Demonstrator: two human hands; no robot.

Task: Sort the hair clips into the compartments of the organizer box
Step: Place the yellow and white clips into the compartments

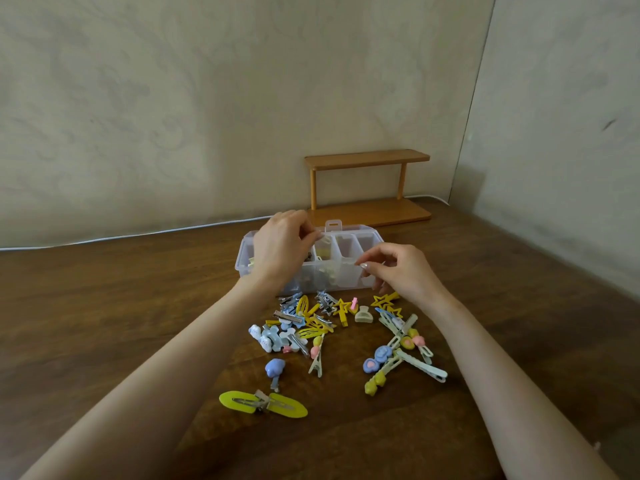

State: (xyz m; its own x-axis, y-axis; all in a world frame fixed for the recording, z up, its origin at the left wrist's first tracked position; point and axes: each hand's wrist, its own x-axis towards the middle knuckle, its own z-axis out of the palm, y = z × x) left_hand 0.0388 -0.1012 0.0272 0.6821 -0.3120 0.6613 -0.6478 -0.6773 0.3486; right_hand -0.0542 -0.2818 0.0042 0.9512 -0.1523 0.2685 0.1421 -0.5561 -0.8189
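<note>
The person is mid-sort, with both hands at the organizer box [346, 279]. The clear box sits on the table [121, 306] at 12 o'clock from the loose hair clips [311, 323], which lie spread between the two forearms. The left hand [280, 244] hangs over the box's left half, its fingertips [313, 233] curled and drawn close together above a compartment where a few pale clips [325, 252] already lie; whether anything is held in that pinch cannot be told. The right hand [401, 271] reaches in from 4 o'clock, thumb and forefinger closed at the near rim; whether they hold a small pale clip or the rim itself cannot be told either. The two compartments toward 2 o'clock look nearly bare, though the plastic blurs them.

Judged from this, the step in hand is a placement into the box, and most of the sorting is not yet done. The next move calls for letting go cleanly over the chosen compartment, then reaching back toward 6 o'clock for another clip; the tangled yellow stars and long pale clips will likely need teasing apart one at a time. Two yellow-green snap clips [263, 403] lie at 7 o'clock of the heap; a wooden shelf [367, 157] stands at 1 o'clock behind the box.
</note>
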